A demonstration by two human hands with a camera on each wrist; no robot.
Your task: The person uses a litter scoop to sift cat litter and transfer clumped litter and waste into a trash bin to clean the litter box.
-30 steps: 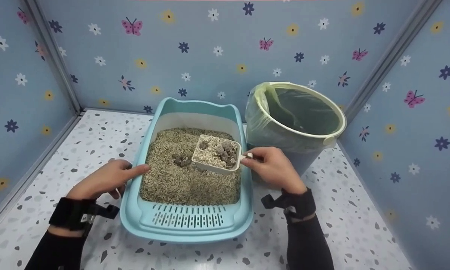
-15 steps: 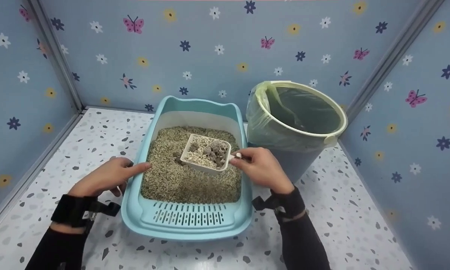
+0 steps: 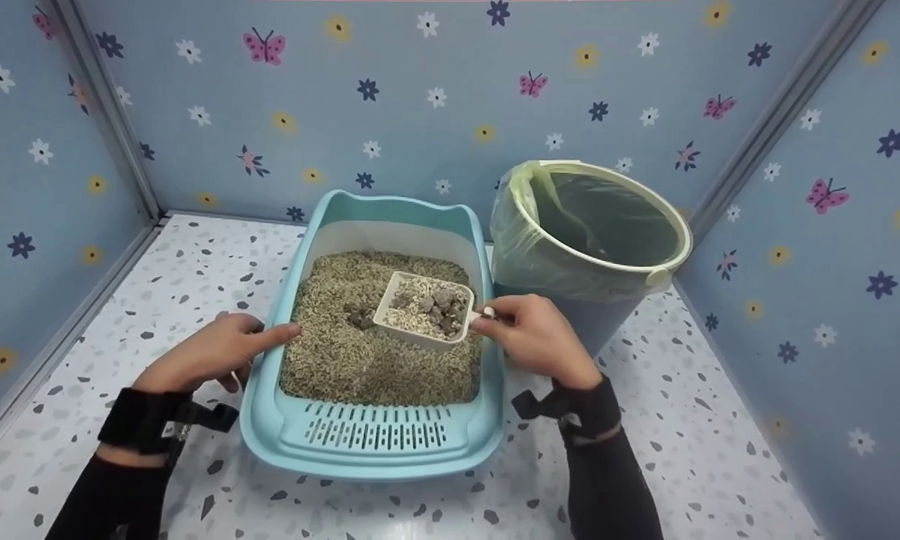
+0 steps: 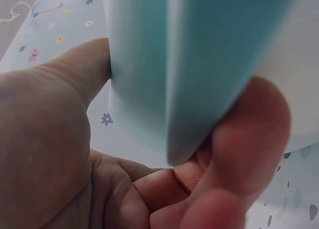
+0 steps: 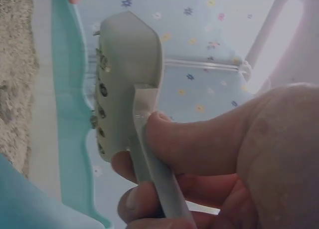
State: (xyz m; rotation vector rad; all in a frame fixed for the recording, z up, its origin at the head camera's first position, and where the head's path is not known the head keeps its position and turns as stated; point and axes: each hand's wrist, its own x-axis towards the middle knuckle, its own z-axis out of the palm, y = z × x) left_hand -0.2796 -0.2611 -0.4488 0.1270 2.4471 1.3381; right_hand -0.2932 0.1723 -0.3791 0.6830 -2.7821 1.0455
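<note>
A pale litter scoop (image 3: 412, 337) hangs level over the litter (image 3: 337, 367) in a blue litter box (image 3: 375, 463). Grey-brown clumps (image 3: 442, 306) lie in it, with loose pellets among them. My right hand (image 3: 538, 334) grips the scoop by its handle; in the right wrist view the thumb lies along the handle (image 5: 159, 174) and the fingers curl beneath. On the box's left side my left hand (image 3: 214, 349) holds the rim, thumb on top, fingers curled under the edge (image 4: 184, 104). More dark clumps (image 3: 360, 318) sit in the litter left of the scoop.
Right of the box stands a tall bin (image 3: 592, 300) lined with a greenish bag (image 3: 521, 247); its mouth faces up. Flowered panels (image 3: 420, 97) close off the back and both sides. The floor (image 3: 720, 450) is white with grey specks.
My right hand moved the scoop left, then partly back right, over the litter. Pellets in the scoop have thinned and the clumps shifted. The left hand stays on the rim.
</note>
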